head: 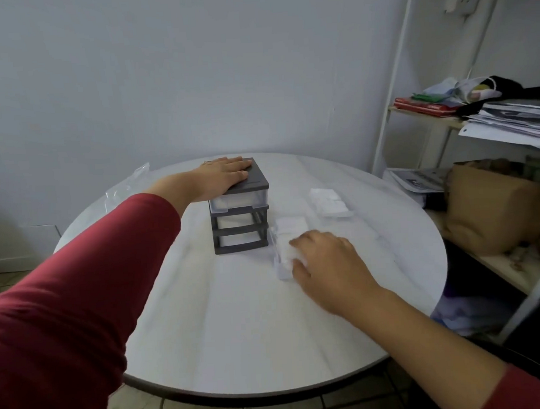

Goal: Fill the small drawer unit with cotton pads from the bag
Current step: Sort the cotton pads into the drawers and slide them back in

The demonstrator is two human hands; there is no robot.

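Grey drawer unit (pixel 239 206) steadied by left hand (pixel 221 175), grip flat and apart. Right hand (pixel 326 261), at four o'clock, clamps a filled loose drawer (pixel 287 231); next, likely aligning it with an empty slot.

Dim, flat, bluish light; soft overall.
Counter (pixel 238 332) shows faint sheen, weak shadows; wide-angle bends shelf frame (pixel 392 86); right grip (pixel 326 264) motion-blurred.

The drawer unit (pixel 240 228) has a dark grey frame; the loose drawer (pixel 280 267) is clear, its cotton pads (pixel 290 225) white. The table (pixel 237 317) is white with faint grey streaks, the sleeve (pixel 78 295) red, the wall (pixel 190 67) pale blue-grey, the paper bag (pixel 490 203) brown.
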